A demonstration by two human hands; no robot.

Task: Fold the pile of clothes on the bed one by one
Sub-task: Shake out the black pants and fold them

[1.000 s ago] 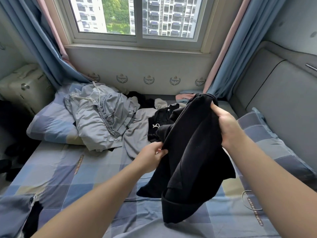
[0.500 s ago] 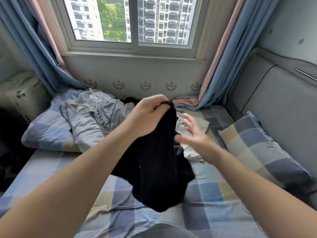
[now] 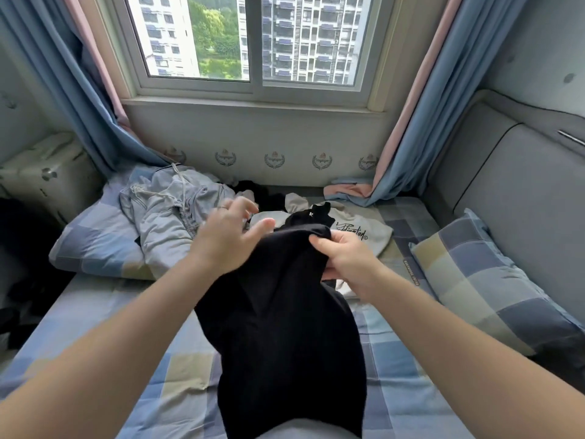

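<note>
While right hand pinches top edge of soft black cloth garment, left hand spread open beside it. Garment runs long from hands to near edge of blue checked bed.

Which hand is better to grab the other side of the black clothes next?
Probably the left. The left hand is open, holding nothing, right beside the top edge of the black garment; the right hand is busy gripping that edge.
</note>
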